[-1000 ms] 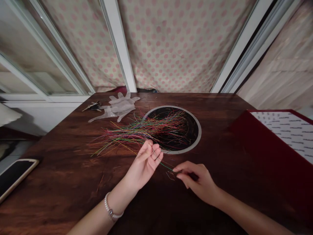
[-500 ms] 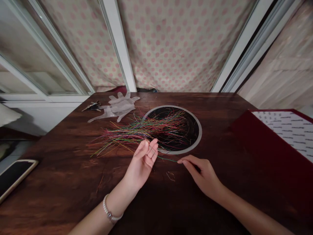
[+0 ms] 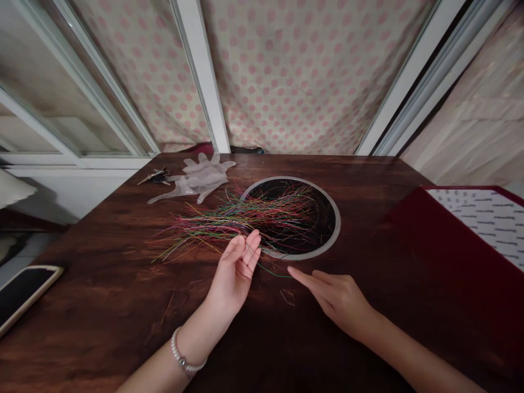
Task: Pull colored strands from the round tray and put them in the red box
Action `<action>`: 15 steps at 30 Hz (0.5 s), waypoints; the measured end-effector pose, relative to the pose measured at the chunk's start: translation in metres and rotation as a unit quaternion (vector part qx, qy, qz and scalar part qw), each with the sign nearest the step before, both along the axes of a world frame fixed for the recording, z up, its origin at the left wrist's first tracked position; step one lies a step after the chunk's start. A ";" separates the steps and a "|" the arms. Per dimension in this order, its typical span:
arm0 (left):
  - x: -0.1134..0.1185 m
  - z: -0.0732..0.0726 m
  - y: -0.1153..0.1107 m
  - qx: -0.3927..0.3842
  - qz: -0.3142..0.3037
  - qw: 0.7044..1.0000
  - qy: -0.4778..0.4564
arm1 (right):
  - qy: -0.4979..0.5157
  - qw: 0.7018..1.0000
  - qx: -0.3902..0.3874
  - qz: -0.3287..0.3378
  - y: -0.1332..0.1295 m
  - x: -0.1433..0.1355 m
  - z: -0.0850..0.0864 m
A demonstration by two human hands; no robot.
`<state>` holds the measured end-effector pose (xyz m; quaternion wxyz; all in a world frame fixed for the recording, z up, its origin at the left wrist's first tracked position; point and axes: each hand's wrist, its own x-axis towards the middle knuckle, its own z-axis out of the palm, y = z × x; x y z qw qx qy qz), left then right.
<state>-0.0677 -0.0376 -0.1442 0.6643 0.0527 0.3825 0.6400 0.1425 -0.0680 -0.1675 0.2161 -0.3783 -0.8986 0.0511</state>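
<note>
My left hand [image 3: 237, 267] is raised palm up over the table, thumb and index finger pinched on a thin green wire [image 3: 273, 273]. The wire sags in a curve from those fingers toward my right hand [image 3: 338, 295]. There the index finger is stretched out, its tip beside the wire's far end; whether they touch I cannot tell. My right thumb looks apart from the index fingertip. Just behind my left hand lies a loose bundle of thin multicoloured wires [image 3: 229, 215], partly over a round black plate with a grey rim [image 3: 336, 229].
A clear plastic glove [image 3: 200, 177] and keys [image 3: 158, 176] lie at the back left. At the left edge is a phone [image 3: 28, 292]. An open dark red box [image 3: 446, 245] stands on the right. Small wire scraps [image 3: 287, 297] lie on the dark wooden table [image 3: 254, 349].
My right index finger has straightened and moved slightly left, and the thumb has parted from it. The green wire now sags lower. My left hand has shifted slightly left, still pinching.
</note>
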 end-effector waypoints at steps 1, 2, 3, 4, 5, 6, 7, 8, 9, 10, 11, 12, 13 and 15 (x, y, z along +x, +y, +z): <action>0.000 0.000 0.000 0.000 0.000 1.000 0.002 | -0.011 1.000 0.006 0.002 0.000 0.000 -0.001; 0.000 -0.001 -0.001 -0.001 -0.001 1.000 0.005 | -0.023 1.000 0.013 0.005 0.000 0.000 -0.003; 0.000 -0.002 -0.001 -0.002 -0.004 1.000 0.007 | -0.034 0.999 0.023 0.010 -0.001 0.001 -0.004; 0.000 -0.003 -0.002 -0.003 -0.007 1.000 0.009 | -0.047 0.998 0.032 0.016 -0.001 0.001 -0.004; 0.001 -0.004 -0.002 -0.004 -0.011 1.000 0.008 | -0.058 0.997 0.039 0.022 -0.001 0.001 -0.005; 0.001 -0.005 -0.002 -0.005 -0.016 1.000 0.007 | -0.067 0.996 0.043 0.028 -0.002 0.001 -0.005; 0.002 -0.005 -0.003 -0.006 -0.021 1.000 0.003 | -0.073 0.996 0.043 0.033 -0.002 0.001 -0.005; 0.002 -0.006 -0.003 -0.007 -0.025 1.000 -0.001 | -0.078 0.996 0.039 0.036 -0.002 0.001 -0.004; 0.002 -0.006 -0.003 -0.010 -0.027 1.000 -0.006 | -0.079 0.996 0.031 0.038 -0.003 0.001 -0.003; 0.003 -0.007 -0.003 -0.013 -0.025 1.000 -0.009 | -0.077 0.996 0.019 0.038 -0.003 0.001 -0.002; 0.003 -0.007 -0.003 -0.016 -0.020 1.000 -0.011 | -0.071 0.997 0.005 0.039 -0.003 0.000 -0.001; 0.003 -0.007 -0.003 -0.018 -0.014 1.000 -0.012 | -0.061 0.997 -0.009 0.039 -0.004 0.000 0.001; 0.003 -0.007 -0.003 -0.019 -0.007 1.000 -0.012 | -0.047 0.998 -0.023 0.039 -0.004 -0.001 0.002; 0.001 -0.006 -0.001 -0.017 0.006 1.000 -0.012 | -0.014 0.998 -0.046 0.037 -0.004 -0.001 0.003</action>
